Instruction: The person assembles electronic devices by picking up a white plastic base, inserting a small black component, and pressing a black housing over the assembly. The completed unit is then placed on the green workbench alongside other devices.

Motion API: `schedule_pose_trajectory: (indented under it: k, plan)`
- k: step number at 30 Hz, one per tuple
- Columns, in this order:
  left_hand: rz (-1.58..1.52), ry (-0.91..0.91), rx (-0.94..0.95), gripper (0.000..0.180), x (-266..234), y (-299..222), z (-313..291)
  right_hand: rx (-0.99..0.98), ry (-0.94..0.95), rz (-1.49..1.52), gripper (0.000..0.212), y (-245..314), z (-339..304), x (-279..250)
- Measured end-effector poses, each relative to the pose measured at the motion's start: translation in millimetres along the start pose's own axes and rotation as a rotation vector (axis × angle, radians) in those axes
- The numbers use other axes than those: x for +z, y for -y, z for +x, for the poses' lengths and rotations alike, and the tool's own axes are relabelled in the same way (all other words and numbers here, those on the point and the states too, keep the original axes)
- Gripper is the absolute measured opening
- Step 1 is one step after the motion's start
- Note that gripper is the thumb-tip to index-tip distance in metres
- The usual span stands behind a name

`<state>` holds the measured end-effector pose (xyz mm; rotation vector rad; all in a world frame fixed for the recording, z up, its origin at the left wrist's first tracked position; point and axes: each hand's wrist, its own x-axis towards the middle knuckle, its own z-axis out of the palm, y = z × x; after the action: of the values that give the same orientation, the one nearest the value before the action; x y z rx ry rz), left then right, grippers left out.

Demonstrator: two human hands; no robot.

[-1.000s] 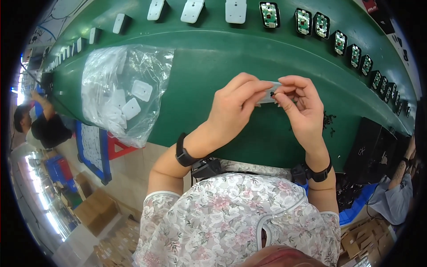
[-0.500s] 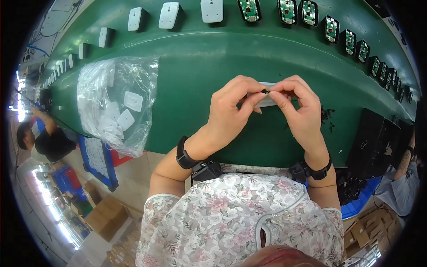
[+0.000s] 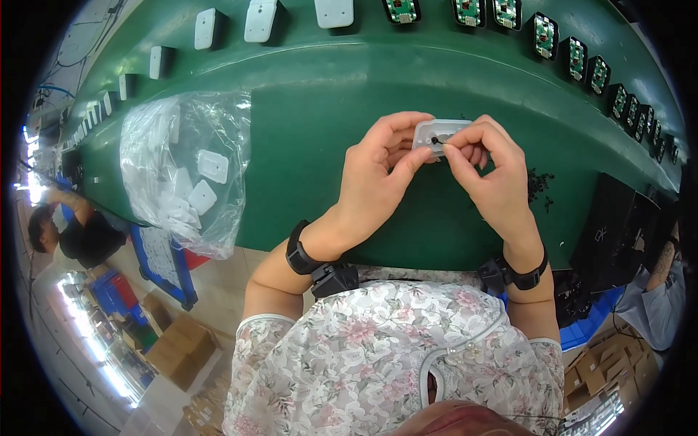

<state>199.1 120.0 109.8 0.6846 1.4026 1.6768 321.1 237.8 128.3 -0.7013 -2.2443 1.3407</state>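
My left hand [image 3: 369, 174] is closed on the left end of a small white plastic cover [image 3: 424, 131], its hollow side facing up. With thumb and forefinger, my right hand [image 3: 496, 178] pinches a tiny black part [image 3: 435, 140] at the inside of the cover. Whether the part sits in the cover or just above it, I cannot tell. To the right of my right hand lies a loose heap of small black parts [image 3: 536, 185] on the green mat [image 3: 305, 160].
A clear plastic bag [image 3: 231, 131] with several white covers lies left. Along the far side run white housings [image 3: 262, 20] and black housings with green circuit boards [image 3: 545, 36]. A black box [image 3: 607, 225] stands right. Another person [image 3: 91, 236] is at the far left.
Both hands held the black part between them above the cover. Now my left hand has taken hold of the raised cover, and my right hand has the part at its inside.
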Motion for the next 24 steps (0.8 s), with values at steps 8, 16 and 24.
schedule_pose_trajectory:
  k: [8, 16, 24]
  plan:
    - [0.273, -0.103, 0.209, 0.024, 11, 6, -3, 0.170, -0.079, 0.206, 0.007, 3, -8, 4]
    - [0.318, -0.060, 0.401, 0.022, 11, 5, -7, -0.031, -0.339, 0.046, 0.027, -2, -11, 14]
    - [0.258, -0.006, 0.254, 0.023, 10, 5, -10, -0.018, 0.042, 0.010, 0.018, -9, -8, -14]
